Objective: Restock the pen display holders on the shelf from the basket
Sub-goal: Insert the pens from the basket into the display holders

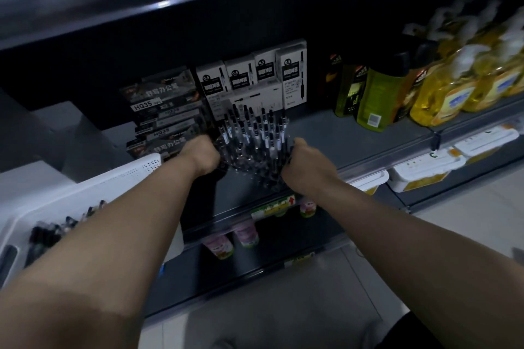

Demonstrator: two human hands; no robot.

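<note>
The head view looks down at a dark shelf. The holder stands at the shelf's front edge, between the two hands. It is clear and shiny, and black and white pens stick up out of it in rows.

The left hand grips the holder's left side. The right hand grips its right side. The fingers of both hands are curled tight on it.

Just behind the holder are white boxes. A stack of dark boxes sits just to its left, so that side is tight. To the right the shelf is bare up to the green bottles, and yellow bottles stand past those. The top shelf hangs over all of it.

The white basket is low on the left, under the left arm. More pens lie inside it.

A lower shelf sticks out under the hands, with small pink bottles on it. The floor is below.
</note>
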